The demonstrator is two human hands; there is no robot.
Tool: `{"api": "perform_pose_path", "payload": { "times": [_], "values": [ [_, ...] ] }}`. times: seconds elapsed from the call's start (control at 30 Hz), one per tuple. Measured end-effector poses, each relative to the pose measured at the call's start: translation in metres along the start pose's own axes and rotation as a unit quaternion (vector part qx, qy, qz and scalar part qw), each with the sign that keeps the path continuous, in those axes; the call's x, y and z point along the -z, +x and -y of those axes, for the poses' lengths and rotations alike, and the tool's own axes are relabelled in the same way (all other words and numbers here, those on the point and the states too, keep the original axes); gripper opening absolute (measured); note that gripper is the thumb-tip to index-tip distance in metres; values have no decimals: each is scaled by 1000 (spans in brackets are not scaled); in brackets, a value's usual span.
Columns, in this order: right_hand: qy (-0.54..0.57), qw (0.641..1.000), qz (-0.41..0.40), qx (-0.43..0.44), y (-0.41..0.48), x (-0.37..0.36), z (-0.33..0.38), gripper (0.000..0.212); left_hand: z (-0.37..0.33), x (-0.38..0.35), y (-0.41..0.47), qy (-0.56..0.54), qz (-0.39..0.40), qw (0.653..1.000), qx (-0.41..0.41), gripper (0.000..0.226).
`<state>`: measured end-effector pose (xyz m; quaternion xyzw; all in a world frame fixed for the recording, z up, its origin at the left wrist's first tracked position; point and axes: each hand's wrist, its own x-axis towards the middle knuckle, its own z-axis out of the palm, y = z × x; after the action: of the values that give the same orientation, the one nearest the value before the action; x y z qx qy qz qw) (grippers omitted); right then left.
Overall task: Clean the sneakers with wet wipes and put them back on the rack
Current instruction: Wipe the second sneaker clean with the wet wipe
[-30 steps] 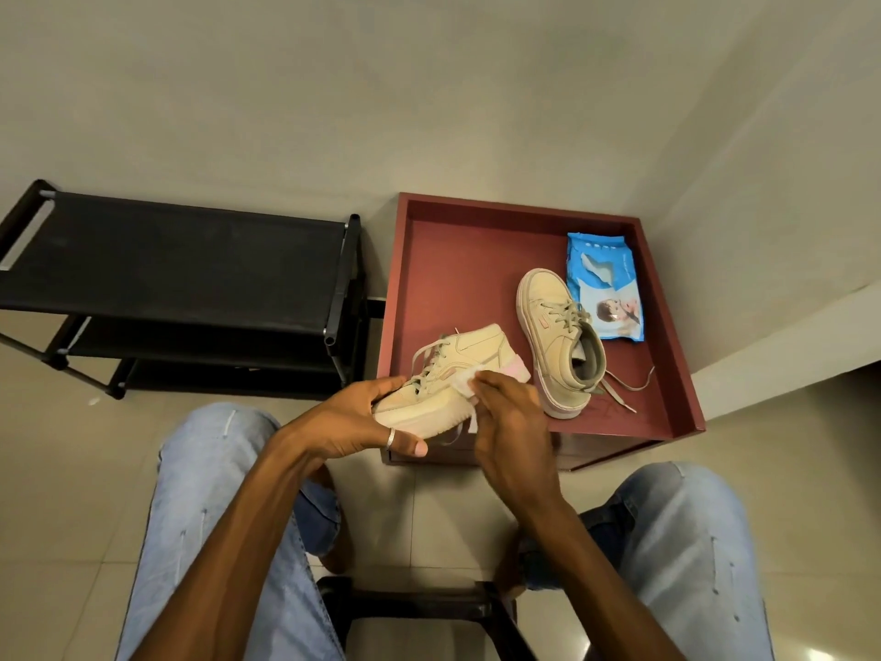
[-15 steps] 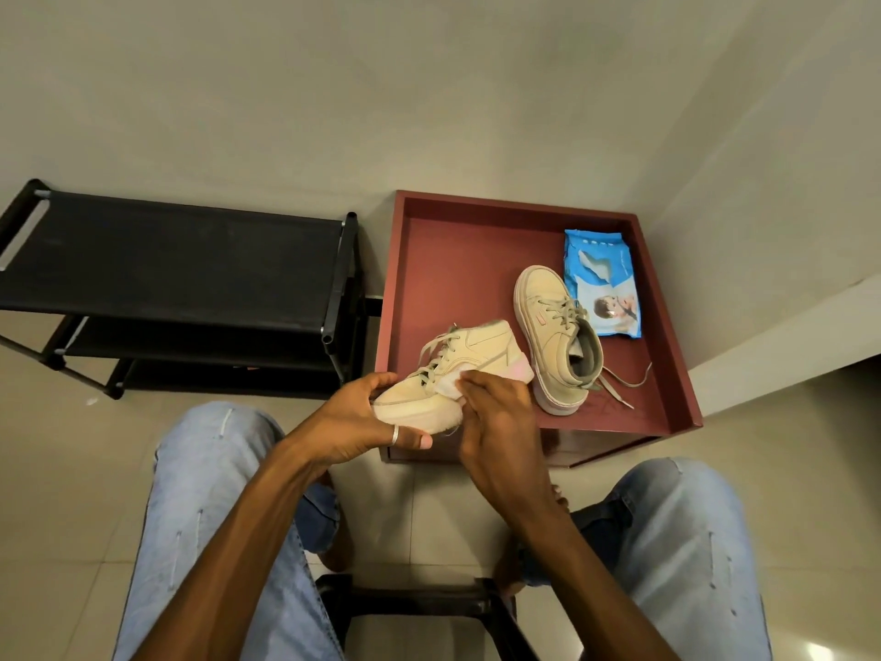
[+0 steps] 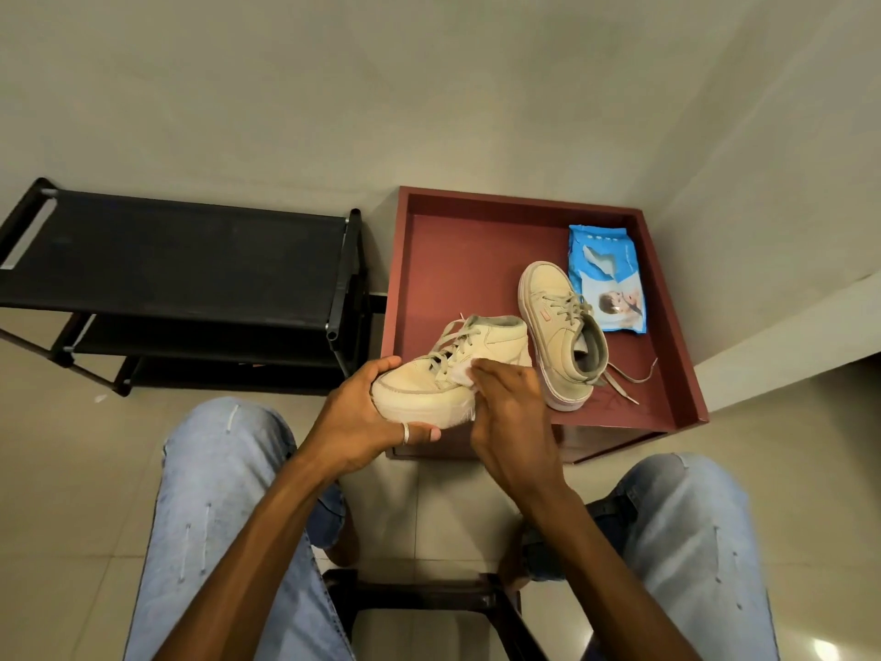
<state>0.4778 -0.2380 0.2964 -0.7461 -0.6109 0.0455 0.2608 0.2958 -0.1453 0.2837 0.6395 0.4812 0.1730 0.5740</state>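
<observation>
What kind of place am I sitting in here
Probably a home entryway or shoe corner: a black shoe rack stands against the plain wall on a tiled floor, and a red low table in the corner holds a sneaker.

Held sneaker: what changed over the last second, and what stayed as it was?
The right hand slid the wet wipe along the side of the held sneaker, from near the heel collar toward the laces. The left hand kept cupping the toe. The other sneaker and wipes pack stayed on the red tray; the black rack is unchanged.
</observation>
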Motion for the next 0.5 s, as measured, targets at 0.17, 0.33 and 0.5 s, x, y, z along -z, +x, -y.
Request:
{"api": "perform_pose_path", "payload": {
  "times": [0.17, 0.33, 0.5],
  "values": [
    [48, 995, 53, 66, -10, 4, 43, 35, 3, -5, -1, 44, -3, 998, -39, 95],
    [73, 989, 96, 87, 0, 0, 64, 39, 9, -6, 1, 28, 7, 998, -58, 93],
    [-37, 991, 127, 20, 8, 11, 37, 38, 6, -7, 0, 66, 8, 995, -78, 116]
  ]
}}
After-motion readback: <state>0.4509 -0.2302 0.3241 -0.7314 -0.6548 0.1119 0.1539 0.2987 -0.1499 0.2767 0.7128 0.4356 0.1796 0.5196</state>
